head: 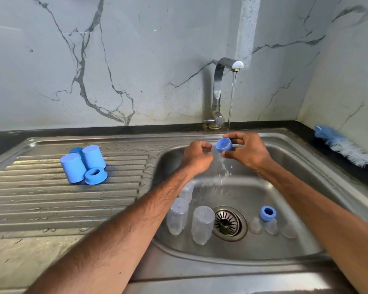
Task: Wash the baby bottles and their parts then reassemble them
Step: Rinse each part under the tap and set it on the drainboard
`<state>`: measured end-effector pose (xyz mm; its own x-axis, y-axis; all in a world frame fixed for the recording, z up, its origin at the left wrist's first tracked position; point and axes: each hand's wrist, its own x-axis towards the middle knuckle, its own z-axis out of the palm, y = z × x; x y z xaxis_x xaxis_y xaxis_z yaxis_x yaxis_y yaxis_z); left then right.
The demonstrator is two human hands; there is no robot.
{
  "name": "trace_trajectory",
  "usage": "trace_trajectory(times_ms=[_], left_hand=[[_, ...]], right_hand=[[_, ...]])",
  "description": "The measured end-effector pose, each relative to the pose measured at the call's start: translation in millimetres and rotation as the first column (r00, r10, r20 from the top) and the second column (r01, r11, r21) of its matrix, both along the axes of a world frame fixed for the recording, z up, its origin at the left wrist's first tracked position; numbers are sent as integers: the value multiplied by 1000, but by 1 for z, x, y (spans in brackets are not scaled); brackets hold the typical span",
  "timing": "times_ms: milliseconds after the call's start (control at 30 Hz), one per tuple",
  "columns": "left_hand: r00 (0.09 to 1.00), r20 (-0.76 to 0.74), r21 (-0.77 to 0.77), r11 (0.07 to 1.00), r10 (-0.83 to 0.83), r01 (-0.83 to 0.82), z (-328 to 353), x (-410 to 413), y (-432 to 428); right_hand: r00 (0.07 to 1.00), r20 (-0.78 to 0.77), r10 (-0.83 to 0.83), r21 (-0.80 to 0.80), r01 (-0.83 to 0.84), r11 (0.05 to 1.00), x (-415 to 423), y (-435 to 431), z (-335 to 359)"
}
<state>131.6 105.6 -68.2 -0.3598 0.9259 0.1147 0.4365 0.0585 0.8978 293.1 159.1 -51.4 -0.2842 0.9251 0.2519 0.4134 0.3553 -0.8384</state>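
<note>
As the right hand (245, 150) grips one ring (224, 145), three bottles (202, 224) stand below

A blue ring (224, 145) was held tilted under the running water (232, 98). Three clear bottles (202, 224), three clear teats (271, 227) and a second ring (268, 213) stood in the basin (295, 187). Blue caps (72, 168) and a third ring (96, 175) sat on the drainboard (51, 204).

Right hand (245, 148) pinches blue ring (224, 145) under tap stream (232, 98); left hand (197, 154) curled just beside, above sink (302, 166).
</note>
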Motion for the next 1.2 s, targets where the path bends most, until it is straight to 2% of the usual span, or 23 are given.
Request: trace_trajectory(times_ms=[67, 167, 300, 400, 500, 567, 633, 700, 800, 833, 900, 967, 1067, 1200], left_hand=[[999, 45, 4, 1000, 24, -24, 3, -3, 10], [973, 217, -19, 997, 80, -78, 19, -5, 34], [884, 457, -24, 994, 103, -104, 43, 1, 56], [825, 542, -10, 983, 160, -184, 49, 8, 67], [795, 594, 33, 984, 123, -176, 47, 10, 69], [844, 534, 79, 991, 53, -112, 53, 15, 70], [937, 345, 110, 994, -56, 19, 65, 23, 70], [987, 126, 79, 993, -100, 90, 71, 25, 76], [988, -73, 27, 990, -138, 140, 81, 18, 58], [980, -131, 20, 988, -148, 152, 79, 14, 51], [970, -192, -8, 989, -149, 151, 70, 7, 38], [960, -219, -26, 985, -173, 172, 57, 4, 22], [956, -180, -9, 972, -233, 235, 44, 0, -7], [963, 94, 47, 967, -254, 251, 40, 3, -45]], right_hand=[[999, 32, -9, -7, 9, 1000, 1, 2, -4], [998, 68, -5, -7, 5, 1000, 2, 5, -8], [999, 34, -21, 26, 20, 999, -3, 6, -7], [1000, 8, -20, 23, 19, 1000, -3, 6, -7], [1000, -16, -21, -1, 21, 1000, -4, 5, -5], [998, -43, -42, -28, 41, 999, -2, 4, -3], [993, -97, -67, -69, 60, 996, -1, 7, -4], [982, -180, -61, -151, 34, 988, 1, 8, -5], [930, -368, -23, -330, -107, 938, 0, 5, -2], [917, -398, -2, -366, -157, 918, -1, -1, 2], [930, -366, 24, -403, -182, 897, -1, -12, 9], [948, -316, 24, -429, -166, 888, 1, -15, 10], [971, -229, 62, -437, -160, 885, -1, -18, 11], [970, -172, 171, -379, -225, 897, -7, -27, 17]])
